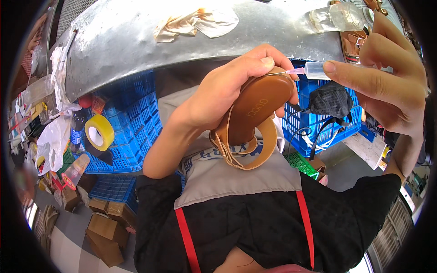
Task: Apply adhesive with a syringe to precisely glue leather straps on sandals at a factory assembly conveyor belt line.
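Observation:
A brown leather sandal (pixel 258 101) with tan straps is held up over my lap by my left hand (pixel 223 86). My left thumb lies along the sole's upper edge, and the fingers wrap behind it. The loose strap (pixel 266 152) curves out below the sole. My right hand (pixel 387 77) grips a clear plastic syringe (pixel 316 71) with a pink needle hub (pixel 296 71). Its thin needle reaches left to the sole's edge, close to my left thumb. The syringe's rear part is partly hidden by my right fingers.
Ahead is a metal worktable (pixel 118 45) with a crumpled stained cloth (pixel 198 23) and a clear jar (pixel 339 19). Blue crates (pixel 132 123) stand below it, with a yellow tape roll (pixel 99 132) at the left. A black bag (pixel 331 99) hangs on the right crate; cardboard boxes (pixel 105 236) lie lower left.

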Demonstrator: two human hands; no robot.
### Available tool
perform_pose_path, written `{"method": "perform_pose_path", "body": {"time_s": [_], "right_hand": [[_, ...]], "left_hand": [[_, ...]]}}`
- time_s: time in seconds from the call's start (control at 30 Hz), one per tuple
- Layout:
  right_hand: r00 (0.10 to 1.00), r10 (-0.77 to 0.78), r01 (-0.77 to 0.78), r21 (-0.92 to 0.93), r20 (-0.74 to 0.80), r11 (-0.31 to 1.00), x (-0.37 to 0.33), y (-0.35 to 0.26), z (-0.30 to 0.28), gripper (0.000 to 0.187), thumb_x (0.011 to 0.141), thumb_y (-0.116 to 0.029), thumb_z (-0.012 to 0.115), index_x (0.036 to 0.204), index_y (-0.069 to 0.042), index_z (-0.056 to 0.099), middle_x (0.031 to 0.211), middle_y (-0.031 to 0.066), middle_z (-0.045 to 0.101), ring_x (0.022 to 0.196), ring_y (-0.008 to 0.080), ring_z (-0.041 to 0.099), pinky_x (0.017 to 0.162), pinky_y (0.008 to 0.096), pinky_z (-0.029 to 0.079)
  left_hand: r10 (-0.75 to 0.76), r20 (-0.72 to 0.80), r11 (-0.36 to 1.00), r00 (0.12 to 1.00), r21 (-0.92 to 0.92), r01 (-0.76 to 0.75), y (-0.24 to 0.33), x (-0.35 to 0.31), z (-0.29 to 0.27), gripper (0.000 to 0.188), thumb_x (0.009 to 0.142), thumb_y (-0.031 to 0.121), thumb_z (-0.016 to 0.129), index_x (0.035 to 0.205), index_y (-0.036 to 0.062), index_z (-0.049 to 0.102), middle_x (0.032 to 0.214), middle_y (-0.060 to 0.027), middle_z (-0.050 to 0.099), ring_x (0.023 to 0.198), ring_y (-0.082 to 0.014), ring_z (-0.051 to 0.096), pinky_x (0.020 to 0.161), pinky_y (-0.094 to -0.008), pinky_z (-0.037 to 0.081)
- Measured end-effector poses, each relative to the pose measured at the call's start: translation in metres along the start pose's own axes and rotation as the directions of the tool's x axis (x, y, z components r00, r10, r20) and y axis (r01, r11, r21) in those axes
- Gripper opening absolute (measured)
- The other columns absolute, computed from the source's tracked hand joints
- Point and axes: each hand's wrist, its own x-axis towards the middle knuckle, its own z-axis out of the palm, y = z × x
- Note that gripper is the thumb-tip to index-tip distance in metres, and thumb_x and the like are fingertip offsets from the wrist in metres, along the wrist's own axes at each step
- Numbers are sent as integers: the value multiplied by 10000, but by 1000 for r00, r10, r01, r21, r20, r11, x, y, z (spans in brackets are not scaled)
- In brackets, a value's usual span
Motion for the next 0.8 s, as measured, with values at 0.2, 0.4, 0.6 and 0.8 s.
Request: {"method": "perform_pose_path", "body": {"time_s": [0.2, 0.4, 0.6, 0.8], "right_hand": [[1000, -8, 7, 59, 22, 998, 2, 5, 0, 548, 685, -51, 869, 1226, -115, 809, 762, 14, 420, 739, 206, 462, 653, 337, 369], [999, -1, -3, 62, 50, 998, 0, 5, -4, 559, 681, -25, 854, 1232, -105, 804, 763, 21, 434, 738, 211, 467, 655, 349, 370], [997, 11, -15, 61, 75, 998, -3, 7, -5, 570, 677, 2, 839, 1238, -95, 799, 764, 27, 448, 737, 215, 471, 656, 360, 372], [993, 39, -47, 69, 111, 997, -5, 8, -9, 588, 663, 43, 819, 1239, -75, 791, 764, 34, 466, 732, 224, 477, 655, 374, 372]], "left_hand": [[-3, -2, 1000, 1000, -5, 3, 0, 1, -1, 403, 1114, 314, 308, 1292, 21, 520, 1143, -305, 695, 889, -268, 732, 845, -365, 575], [-16, -21, 999, 1000, -42, 15, 0, 1, -4, 424, 1113, 340, 328, 1288, 17, 539, 1127, -310, 700, 866, -278, 737, 830, -371, 582], [-10, -20, 999, 1000, -48, 9, 0, 1, -5, 436, 1117, 353, 329, 1294, 17, 543, 1121, -313, 701, 866, -278, 740, 825, -369, 584], [11, -20, 1000, 1000, -19, -11, 0, 3, -5, 440, 1116, 351, 318, 1287, 14, 542, 1113, -308, 702, 862, -271, 737, 818, -359, 582]]}}
